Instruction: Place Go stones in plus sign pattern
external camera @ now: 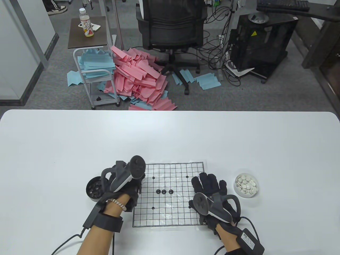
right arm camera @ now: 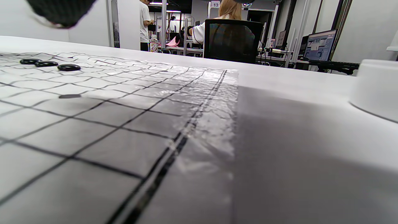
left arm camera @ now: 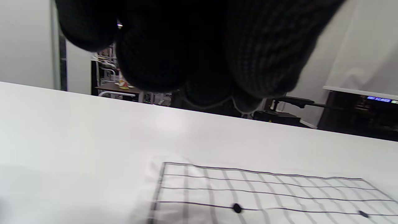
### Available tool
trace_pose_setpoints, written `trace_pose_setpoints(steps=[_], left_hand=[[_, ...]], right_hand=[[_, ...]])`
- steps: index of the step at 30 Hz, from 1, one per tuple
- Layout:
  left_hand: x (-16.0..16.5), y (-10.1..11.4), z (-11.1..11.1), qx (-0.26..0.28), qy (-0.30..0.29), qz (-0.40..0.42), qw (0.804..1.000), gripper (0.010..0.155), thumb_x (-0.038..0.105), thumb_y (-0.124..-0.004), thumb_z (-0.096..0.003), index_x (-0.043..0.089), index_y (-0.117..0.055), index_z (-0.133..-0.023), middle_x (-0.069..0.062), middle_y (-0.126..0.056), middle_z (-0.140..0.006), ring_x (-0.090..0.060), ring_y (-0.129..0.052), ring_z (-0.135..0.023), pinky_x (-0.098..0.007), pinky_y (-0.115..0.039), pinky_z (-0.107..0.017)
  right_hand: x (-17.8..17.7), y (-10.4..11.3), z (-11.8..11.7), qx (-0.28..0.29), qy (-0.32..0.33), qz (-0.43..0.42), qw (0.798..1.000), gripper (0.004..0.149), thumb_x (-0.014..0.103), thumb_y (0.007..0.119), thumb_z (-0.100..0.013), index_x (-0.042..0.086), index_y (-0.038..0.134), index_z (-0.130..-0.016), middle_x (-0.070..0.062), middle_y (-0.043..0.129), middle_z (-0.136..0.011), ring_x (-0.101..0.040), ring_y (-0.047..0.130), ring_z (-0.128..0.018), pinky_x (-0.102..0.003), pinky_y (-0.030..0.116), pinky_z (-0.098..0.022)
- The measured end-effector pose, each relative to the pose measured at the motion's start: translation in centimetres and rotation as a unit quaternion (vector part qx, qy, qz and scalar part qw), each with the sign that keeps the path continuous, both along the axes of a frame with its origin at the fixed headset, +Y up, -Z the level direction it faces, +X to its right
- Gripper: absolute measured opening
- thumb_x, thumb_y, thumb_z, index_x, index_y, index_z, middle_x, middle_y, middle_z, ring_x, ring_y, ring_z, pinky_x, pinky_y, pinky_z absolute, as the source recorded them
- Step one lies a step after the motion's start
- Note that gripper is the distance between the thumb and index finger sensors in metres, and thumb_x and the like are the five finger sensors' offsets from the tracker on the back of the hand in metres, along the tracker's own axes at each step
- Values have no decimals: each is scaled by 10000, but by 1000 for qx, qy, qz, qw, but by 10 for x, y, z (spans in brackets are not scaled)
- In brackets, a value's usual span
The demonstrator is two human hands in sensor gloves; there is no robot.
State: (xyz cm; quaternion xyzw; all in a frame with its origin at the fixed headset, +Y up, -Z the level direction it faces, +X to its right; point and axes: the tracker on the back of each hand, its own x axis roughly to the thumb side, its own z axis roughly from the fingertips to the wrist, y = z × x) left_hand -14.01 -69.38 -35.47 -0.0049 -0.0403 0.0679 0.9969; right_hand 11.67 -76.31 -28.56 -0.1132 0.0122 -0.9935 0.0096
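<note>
A paper Go board (external camera: 175,212) lies on the white table. Three black stones (external camera: 164,191) sit in a row at its middle; they also show in the right wrist view (right arm camera: 46,63). My left hand (external camera: 138,183) hovers over the board's left edge, next to the bowl of black stones (external camera: 93,189). Its fingers (left arm camera: 202,46) are bunched together, and whether they pinch a stone is hidden. My right hand (external camera: 205,183) rests flat with spread fingers on the board's right edge, holding nothing. The board also shows in the left wrist view (left arm camera: 264,193).
A white bowl of white stones (external camera: 246,185) stands right of my right hand and shows in the right wrist view (right arm camera: 376,90). Printed dots (external camera: 187,176) mark the grid. Beyond the table's far edge are a chair (external camera: 171,24) and piled paper (external camera: 135,77).
</note>
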Motion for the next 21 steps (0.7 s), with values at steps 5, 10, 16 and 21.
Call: trace_pose_setpoints(steps=[5, 10, 16, 21], left_hand=[[47, -16, -5, -39, -35, 25, 998, 400, 395, -947, -316, 304, -957, -706, 47, -1046, -685, -240, -1011, -519, -570, -733, -581], [79, -42, -8, -74, -47, 7, 996, 398, 405, -964, -307, 311, -966, -693, 50, -1033, -695, -242, -997, -541, -574, -722, -591], [101, -65, -8, -87, -53, -50, 994, 384, 405, -953, -316, 322, -986, -689, 52, -1013, -722, -249, -978, -569, -577, -706, -601], [105, -76, -11, -101, -49, -52, 992, 373, 406, -954, -318, 338, -993, -683, 55, -1009, -725, -249, -976, -572, -578, -703, -603]], right_hand=[[1, 1, 0, 2, 1, -4, 1000, 842, 587, 761, -410, 314, 377, -1108, -90, 332, -1191, -425, 391, -1122, -714, 394, -752], [2, 0, 0, 2, 0, -4, 1000, 842, 587, 761, -409, 315, 377, -1108, -87, 331, -1192, -425, 389, -1123, -714, 394, -752], [4, 0, 0, 1, -3, -4, 1000, 840, 586, 760, -411, 315, 377, -1108, -87, 330, -1192, -424, 388, -1124, -715, 393, -752], [4, 1, 0, 3, -3, -7, 1000, 843, 586, 762, -410, 315, 375, -1108, -86, 331, -1192, -423, 389, -1124, -715, 392, -752]])
